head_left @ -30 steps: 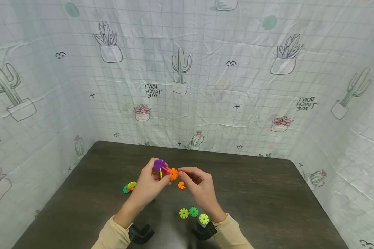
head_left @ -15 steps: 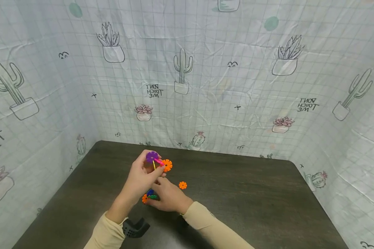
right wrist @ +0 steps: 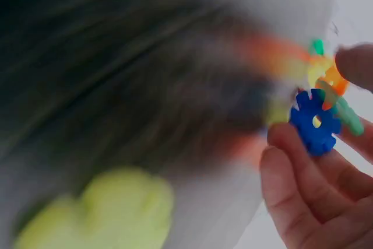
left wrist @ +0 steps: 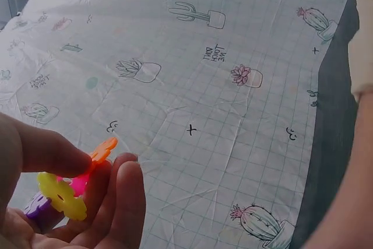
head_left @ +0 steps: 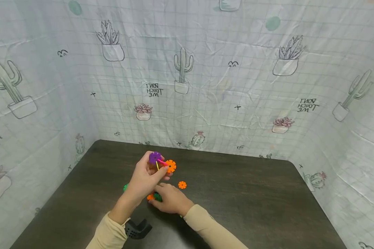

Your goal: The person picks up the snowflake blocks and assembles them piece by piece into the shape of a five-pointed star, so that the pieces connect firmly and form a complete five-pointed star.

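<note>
My left hand (head_left: 145, 178), raised over the table, pinches a joined cluster of notched plastic discs. It has a purple disc (head_left: 155, 157), a pink disc (left wrist: 80, 185), a yellow disc (left wrist: 62, 196) and an orange disc (head_left: 170, 166). Just below it, my right hand (head_left: 172, 199) curls its fingers around another group of notched discs. In the right wrist view a blue disc (right wrist: 315, 122) lies against the fingers, with a green disc (right wrist: 348, 115) and an orange disc (right wrist: 337, 79) close to the thumb. The right hand covers part of this group in the head view.
A loose orange disc (head_left: 182, 185) lies on the dark table (head_left: 237, 193) beyond the right hand. A bit of a green disc (head_left: 125, 187) shows left of the left wrist. A blurred yellow disc (right wrist: 116, 208) is near the right wrist camera. Patterned cloth (head_left: 212, 86) surrounds the table.
My right hand has left the orange disc in the left hand and moved down and left to the other group of discs. The right forearm now covers discs at the front.
</note>
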The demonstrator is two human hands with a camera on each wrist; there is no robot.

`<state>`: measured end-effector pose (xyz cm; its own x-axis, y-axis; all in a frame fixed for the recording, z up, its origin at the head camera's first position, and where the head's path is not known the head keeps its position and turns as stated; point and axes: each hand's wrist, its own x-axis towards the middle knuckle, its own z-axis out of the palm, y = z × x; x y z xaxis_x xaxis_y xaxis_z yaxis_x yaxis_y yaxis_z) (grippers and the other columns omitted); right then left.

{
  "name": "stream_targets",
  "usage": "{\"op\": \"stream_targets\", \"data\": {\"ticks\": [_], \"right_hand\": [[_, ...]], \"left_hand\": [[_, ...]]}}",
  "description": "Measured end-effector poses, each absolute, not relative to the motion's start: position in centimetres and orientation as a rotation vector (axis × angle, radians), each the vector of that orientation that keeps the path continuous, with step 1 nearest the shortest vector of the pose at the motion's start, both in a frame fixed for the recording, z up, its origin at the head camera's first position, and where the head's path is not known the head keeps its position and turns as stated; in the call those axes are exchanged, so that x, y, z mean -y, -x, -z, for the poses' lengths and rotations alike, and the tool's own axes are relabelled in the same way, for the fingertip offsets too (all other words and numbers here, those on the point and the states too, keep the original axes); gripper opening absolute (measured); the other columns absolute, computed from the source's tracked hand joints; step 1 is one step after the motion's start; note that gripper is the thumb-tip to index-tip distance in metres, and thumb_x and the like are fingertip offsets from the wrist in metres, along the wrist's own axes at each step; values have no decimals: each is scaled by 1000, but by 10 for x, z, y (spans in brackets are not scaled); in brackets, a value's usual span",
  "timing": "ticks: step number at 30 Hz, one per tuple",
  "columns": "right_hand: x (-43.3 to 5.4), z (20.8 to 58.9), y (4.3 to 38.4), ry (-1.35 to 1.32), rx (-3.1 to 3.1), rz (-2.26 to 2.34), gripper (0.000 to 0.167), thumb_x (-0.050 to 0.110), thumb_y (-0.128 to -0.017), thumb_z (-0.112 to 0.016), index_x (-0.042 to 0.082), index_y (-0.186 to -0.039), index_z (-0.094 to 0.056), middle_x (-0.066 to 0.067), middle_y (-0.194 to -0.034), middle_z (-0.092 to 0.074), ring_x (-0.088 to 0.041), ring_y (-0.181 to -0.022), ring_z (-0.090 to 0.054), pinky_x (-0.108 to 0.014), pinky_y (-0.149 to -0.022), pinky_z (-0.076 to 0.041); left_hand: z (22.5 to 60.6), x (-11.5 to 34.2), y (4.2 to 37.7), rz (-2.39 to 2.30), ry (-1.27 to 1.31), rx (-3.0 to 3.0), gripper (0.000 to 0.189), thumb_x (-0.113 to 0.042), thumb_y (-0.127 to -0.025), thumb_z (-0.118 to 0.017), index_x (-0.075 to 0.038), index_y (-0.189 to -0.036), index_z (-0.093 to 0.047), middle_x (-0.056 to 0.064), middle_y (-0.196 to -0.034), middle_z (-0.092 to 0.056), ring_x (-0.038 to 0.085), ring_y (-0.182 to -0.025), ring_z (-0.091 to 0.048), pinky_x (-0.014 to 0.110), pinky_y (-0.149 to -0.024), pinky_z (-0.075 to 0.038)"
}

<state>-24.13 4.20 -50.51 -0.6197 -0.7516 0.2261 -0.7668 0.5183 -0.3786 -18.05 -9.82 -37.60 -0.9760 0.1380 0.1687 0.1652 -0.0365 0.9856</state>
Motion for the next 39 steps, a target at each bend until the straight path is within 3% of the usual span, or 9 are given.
{"op": "stream_targets", "data": {"ticks": [3, 7, 12, 17, 24, 28, 32, 39], "right_hand": [[-58, 495, 245, -1229, 2683, -951, 17, 28, -98, -68, 17, -110, -67, 6, -81, -62, -1, -63, -49, -13, -59, -43], [-83, 474, 247, -927, 2634, -1397, 19, 32, -97, -70, 16, -108, -70, 0, -74, -64, -9, -54, -50, -21, -52, -44], [-116, 446, 241, -651, 2309, -2107, 23, 22, -100, -67, 6, -114, -60, -5, -86, -69, -15, -68, -65, -32, -69, -57], [-136, 415, 224, -661, 1946, -2459, 27, 17, -103, -59, 9, -124, -44, -3, -95, -68, -16, -80, -70, -34, -82, -61], [-140, 392, 206, -784, 1758, -2517, 10, 14, -108, -45, 9, -116, -46, -7, -105, -66, -21, -95, -71, -36, -92, -59], [-136, 391, 201, -690, 1684, -2530, 11, 18, -109, -46, 8, -114, -47, -9, -117, -70, -22, -108, -70, -36, -98, -57], [-130, 392, 197, -578, 1643, -2536, 15, 23, -109, -49, 10, -115, -46, -7, -129, -68, -20, -118, -68, -37, -105, -53], [-123, 392, 195, -583, 1589, -2540, 13, 20, -110, -47, 10, -116, -45, -8, -128, -63, -22, -123, -65, -38, -112, -47]], "left_hand": [[375, 97, 180, 2190, 350, 2182, 33, -1, -97, -65, -1, -124, -47, 19, -104, -63, 19, -86, -74, 34, -79, -63], [375, 96, 181, 2186, 364, 2184, 35, -1, -95, -67, -1, -124, -47, 18, -104, -62, 20, -84, -70, 33, -77, -62], [377, 91, 185, 2230, 412, 2158, 39, -1, -93, -71, -1, -123, -46, 18, -100, -64, 22, -81, -71, 35, -76, -63], [378, 82, 186, 2249, 447, 2138, 40, -1, -91, -73, -2, -121, -46, 19, -99, -66, 21, -83, -74, 36, -77, -63], [378, 70, 187, 2283, 511, 2110, 37, -3, -93, -71, -1, -119, -46, 20, -98, -67, 20, -82, -74, 42, -80, -63], [379, 65, 188, 2308, 521, 2097, 35, -3, -94, -70, -1, -119, -47, 19, -98, -66, 21, -84, -75, 47, -83, -62], [380, 63, 188, 2320, 526, 2069, 35, -2, -93, -71, -1, -119, -48, 19, -97, -66, 20, -83, -75, 43, -81, -63], [382, 59, 188, 2327, 552, 2037, 34, 0, -92, -72, 1, -117, -49, 24, -96, -68, 18, -77, -76, 39, -75, -64]]}}
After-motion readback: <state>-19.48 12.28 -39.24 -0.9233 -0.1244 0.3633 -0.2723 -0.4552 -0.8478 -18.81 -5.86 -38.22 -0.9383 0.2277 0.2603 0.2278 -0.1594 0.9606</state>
